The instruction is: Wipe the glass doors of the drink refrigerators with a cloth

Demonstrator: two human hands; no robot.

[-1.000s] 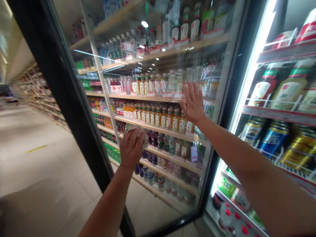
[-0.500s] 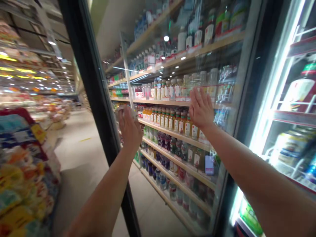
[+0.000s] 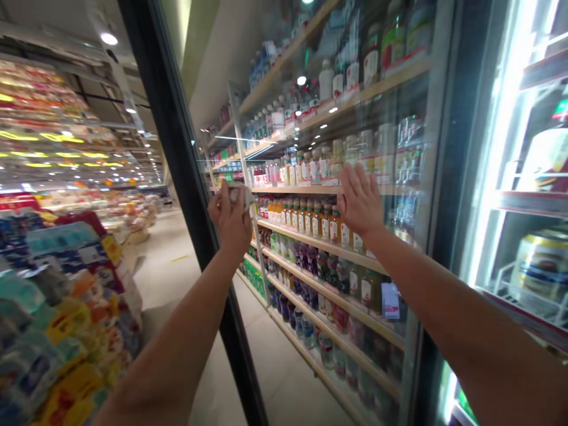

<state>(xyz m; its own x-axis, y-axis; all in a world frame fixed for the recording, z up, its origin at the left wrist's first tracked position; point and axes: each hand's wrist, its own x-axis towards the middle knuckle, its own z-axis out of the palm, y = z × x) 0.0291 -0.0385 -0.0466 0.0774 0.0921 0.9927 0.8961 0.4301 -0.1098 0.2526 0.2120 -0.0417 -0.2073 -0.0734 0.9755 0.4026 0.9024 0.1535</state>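
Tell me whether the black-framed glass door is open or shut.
Open: the black-framed glass door stands angled away from the brightly lit drinks cooler, not across its front.

White glare runs down the cooler's light strip [image 3: 501,142] (its edges soft with blur).

no legible text anywhere

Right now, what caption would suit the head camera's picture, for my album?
Left hand with a pale cloth, right hand spread, at a glass door.
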